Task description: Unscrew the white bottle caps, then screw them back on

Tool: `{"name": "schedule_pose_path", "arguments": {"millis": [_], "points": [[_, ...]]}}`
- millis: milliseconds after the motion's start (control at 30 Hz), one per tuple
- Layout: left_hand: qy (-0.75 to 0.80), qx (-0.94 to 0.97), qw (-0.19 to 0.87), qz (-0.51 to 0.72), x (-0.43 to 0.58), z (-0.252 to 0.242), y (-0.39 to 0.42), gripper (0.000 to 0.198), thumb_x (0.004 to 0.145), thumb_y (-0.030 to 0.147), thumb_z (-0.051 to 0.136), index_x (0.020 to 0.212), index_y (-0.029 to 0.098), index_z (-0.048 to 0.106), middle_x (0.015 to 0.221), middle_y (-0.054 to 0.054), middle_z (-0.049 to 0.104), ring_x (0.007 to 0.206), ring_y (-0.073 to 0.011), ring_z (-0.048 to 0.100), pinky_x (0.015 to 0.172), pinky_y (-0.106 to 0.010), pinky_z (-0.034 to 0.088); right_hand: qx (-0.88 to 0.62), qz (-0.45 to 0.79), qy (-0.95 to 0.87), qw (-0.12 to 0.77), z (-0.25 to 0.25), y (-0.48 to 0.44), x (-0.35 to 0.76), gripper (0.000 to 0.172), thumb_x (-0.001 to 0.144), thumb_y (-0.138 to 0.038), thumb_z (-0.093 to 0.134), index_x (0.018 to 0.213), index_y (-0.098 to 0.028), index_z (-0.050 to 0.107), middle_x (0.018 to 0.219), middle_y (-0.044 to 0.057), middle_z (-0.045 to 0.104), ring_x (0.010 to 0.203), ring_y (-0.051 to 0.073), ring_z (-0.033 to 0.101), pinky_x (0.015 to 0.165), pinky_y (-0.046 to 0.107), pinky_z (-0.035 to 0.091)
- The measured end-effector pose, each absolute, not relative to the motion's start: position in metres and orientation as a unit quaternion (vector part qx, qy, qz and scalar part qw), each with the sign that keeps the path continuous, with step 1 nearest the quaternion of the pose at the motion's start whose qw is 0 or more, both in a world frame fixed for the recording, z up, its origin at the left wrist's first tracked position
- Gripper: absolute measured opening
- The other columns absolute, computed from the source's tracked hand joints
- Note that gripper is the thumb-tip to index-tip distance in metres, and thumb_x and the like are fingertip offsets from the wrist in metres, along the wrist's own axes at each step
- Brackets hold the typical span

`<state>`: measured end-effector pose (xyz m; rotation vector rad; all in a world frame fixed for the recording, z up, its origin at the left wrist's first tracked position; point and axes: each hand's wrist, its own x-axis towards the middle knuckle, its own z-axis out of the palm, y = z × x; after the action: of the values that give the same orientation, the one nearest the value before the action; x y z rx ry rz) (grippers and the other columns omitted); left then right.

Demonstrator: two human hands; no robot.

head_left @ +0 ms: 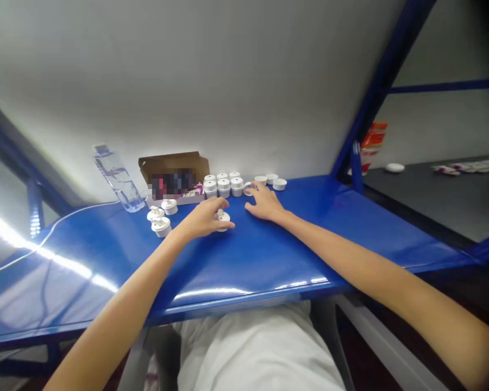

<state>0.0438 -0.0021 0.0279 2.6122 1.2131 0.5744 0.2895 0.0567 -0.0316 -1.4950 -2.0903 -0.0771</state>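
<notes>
My left hand [206,218] is curled over a small white round part [224,220] on the blue table [269,255], fingers wrapped around it. My right hand [264,203] lies flat on the table with fingers stretched toward a white ring-shaped cap [249,189]. Behind the hands stand stacked white round parts [224,184] in a row, and more white caps [274,181] to their right. Three white parts [161,214] sit left of my left hand.
An open cardboard box [174,176] stands against the white wall, with a clear plastic water bottle [118,179] to its left. A white cable [44,239] runs across the table's left side. A blue frame post [375,92] rises at right beside a dark table [432,190].
</notes>
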Motion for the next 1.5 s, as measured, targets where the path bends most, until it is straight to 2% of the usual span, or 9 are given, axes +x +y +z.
{"name": "schedule_pose_path", "arguments": {"millis": [133,233,367,467,700,833,1000,1233,1500], "points": [[0.418,0.875,0.110,0.217,0.045,0.019,0.002,0.053,0.081,0.059,0.070,0.115,0.018,0.066,0.101,-0.007,0.070,0.088,-0.0241,0.064,0.079,-0.034,0.049,-0.554,-0.007,-0.774,0.306,-0.030,0.059,0.290,0.020,0.082,-0.027,0.061,0.100,-0.019,0.066,0.118,0.013,0.064,0.110,0.030,0.060,0.097,0.040,0.047],[0.436,0.868,0.115,0.207,0.043,0.016,0.004,0.054,0.081,0.059,0.069,0.117,0.020,0.064,0.102,-0.006,0.070,0.088,-0.0243,0.064,0.079,-0.035,0.049,-0.556,0.012,-0.756,0.346,-0.025,0.057,0.286,0.012,0.083,-0.031,0.060,0.089,-0.021,0.061,0.098,0.009,0.065,0.094,0.026,0.061,0.089,0.037,0.049],[0.417,0.876,0.163,0.176,0.037,0.013,0.007,0.068,0.072,0.054,0.079,0.127,0.020,0.057,0.107,-0.005,0.069,0.094,-0.0263,0.065,0.081,-0.034,0.049,-0.501,0.042,-0.778,0.377,-0.024,0.054,0.284,0.032,0.079,-0.027,0.064,0.110,-0.020,0.060,0.119,0.012,0.064,0.108,0.028,0.060,0.096,0.040,0.048],[0.401,0.865,0.240,0.184,0.031,0.010,0.013,0.069,0.072,0.048,0.079,0.130,0.020,0.051,0.100,-0.002,0.068,0.088,-0.0219,0.065,0.077,-0.031,0.050,-0.411,0.098,-0.834,0.355,-0.026,0.053,0.284,0.048,0.077,-0.017,0.061,0.125,-0.019,0.058,0.131,0.011,0.064,0.120,0.027,0.059,0.104,0.039,0.044],[0.424,0.815,0.286,0.271,0.033,0.004,0.022,0.050,0.068,0.047,0.082,0.103,0.017,0.063,0.096,-0.005,0.069,0.089,-0.0221,0.064,0.078,-0.032,0.050,-0.336,0.216,-0.819,0.411,-0.027,0.046,0.274,0.040,0.077,-0.026,0.070,0.115,-0.020,0.060,0.111,0.006,0.070,0.099,0.023,0.067,0.094,0.038,0.052],[0.421,0.806,0.292,0.297,0.035,0.006,0.020,0.041,0.073,0.037,0.077,0.107,0.016,0.069,0.099,-0.005,0.071,0.089,-0.0218,0.065,0.080,-0.032,0.050,-0.282,0.285,-0.795,0.456,-0.021,0.039,0.268,0.038,0.079,-0.024,0.069,0.116,-0.020,0.062,0.110,0.005,0.070,0.096,0.021,0.067,0.089,0.036,0.053],[0.420,0.766,0.335,0.354,0.037,0.008,0.017,0.057,0.065,0.030,0.084,0.115,0.017,0.062,0.111,-0.007,0.068,0.089,-0.0211,0.066,0.077,-0.031,0.051,-0.277,0.286,-0.799,0.450,-0.017,0.032,0.266,0.042,0.077,-0.025,0.071,0.119,-0.021,0.066,0.120,0.006,0.070,0.102,0.024,0.066,0.088,0.036,0.053],[0.393,0.716,0.421,0.395,0.040,0.014,0.018,0.047,0.068,0.037,0.086,0.104,0.013,0.067,0.101,-0.008,0.071,0.091,-0.0227,0.068,0.082,-0.034,0.051,-0.265,0.339,-0.770,0.471,-0.017,0.031,0.266,0.044,0.077,-0.030,0.075,0.119,-0.020,0.065,0.112,0.006,0.072,0.097,0.023,0.069,0.091,0.039,0.055],[0.394,0.680,0.475,0.396,0.039,0.020,0.015,0.044,0.077,0.047,0.080,0.100,0.010,0.076,0.086,-0.010,0.074,0.074,-0.0177,0.067,0.071,-0.030,0.050,-0.249,0.293,-0.771,0.507,-0.012,0.025,0.264,0.045,0.075,-0.025,0.077,0.117,-0.020,0.064,0.112,0.007,0.071,0.099,0.024,0.070,0.093,0.039,0.056]]}}
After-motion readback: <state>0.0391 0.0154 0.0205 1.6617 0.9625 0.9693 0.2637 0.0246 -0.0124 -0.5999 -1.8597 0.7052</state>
